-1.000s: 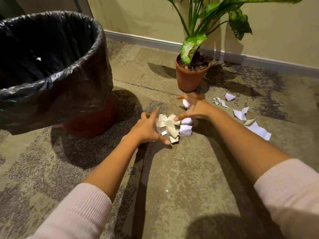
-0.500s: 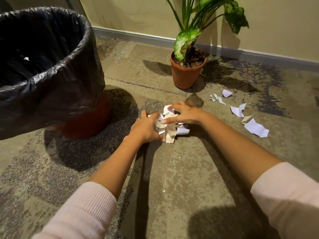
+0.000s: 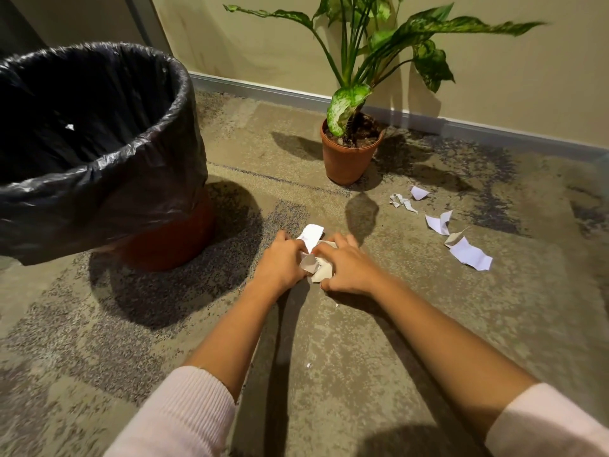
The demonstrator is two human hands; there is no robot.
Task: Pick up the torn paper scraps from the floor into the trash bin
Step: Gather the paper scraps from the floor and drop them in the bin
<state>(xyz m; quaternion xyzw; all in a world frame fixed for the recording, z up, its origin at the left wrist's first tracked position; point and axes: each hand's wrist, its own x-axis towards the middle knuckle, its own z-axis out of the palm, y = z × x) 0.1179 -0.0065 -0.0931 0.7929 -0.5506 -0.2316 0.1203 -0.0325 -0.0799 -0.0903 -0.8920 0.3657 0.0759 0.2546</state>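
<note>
A bunch of white torn paper scraps (image 3: 313, 258) is squeezed between my two hands on the carpet in the middle of the view. My left hand (image 3: 280, 262) closes on its left side and my right hand (image 3: 349, 268) on its right side, fingers curled over the paper. One strip sticks up between the hands. Several loose scraps (image 3: 468, 253) lie on the floor to the right. The trash bin (image 3: 99, 166), red with a black bag liner, stands at the left, its opening toward me; a small white bit shows inside.
A potted plant in a terracotta pot (image 3: 349, 156) stands against the wall behind the hands, its leaves spreading right. A grey baseboard (image 3: 263, 90) runs along the wall. Tiny paper crumbs (image 3: 308, 365) lie on the carpet between my forearms.
Both hands have drawn together, gathering the spread pile into a tight bunch between them. The scraps at the right have not moved.
</note>
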